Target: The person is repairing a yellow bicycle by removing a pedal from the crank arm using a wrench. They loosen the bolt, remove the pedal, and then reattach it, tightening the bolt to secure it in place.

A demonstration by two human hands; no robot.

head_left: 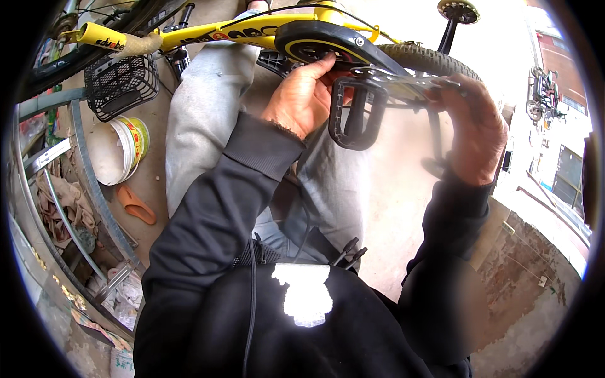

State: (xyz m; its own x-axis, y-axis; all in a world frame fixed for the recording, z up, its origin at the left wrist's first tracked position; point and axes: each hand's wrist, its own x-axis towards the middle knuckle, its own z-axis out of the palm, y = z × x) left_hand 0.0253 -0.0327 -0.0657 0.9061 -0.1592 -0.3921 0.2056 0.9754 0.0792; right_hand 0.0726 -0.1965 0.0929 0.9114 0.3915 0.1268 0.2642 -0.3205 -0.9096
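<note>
Two hands apart, left hand (297, 94) at the fitted guard (343, 36), grip unclear, right hand (476, 129) clasping a blurred bar (403, 87), we can't call the pedal (359, 107) tight.

black chain guard (341, 39), yellow-lined, on yellow bicycle (217, 33) | black open-frame pedal (360, 108) alongside | greyish strip (403, 86), blurred

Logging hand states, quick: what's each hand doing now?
Left hand: at the black, yellow-lined chain guard; grip unclear.
Right hand: closed on a flat silver metal tool, blurred.
</note>
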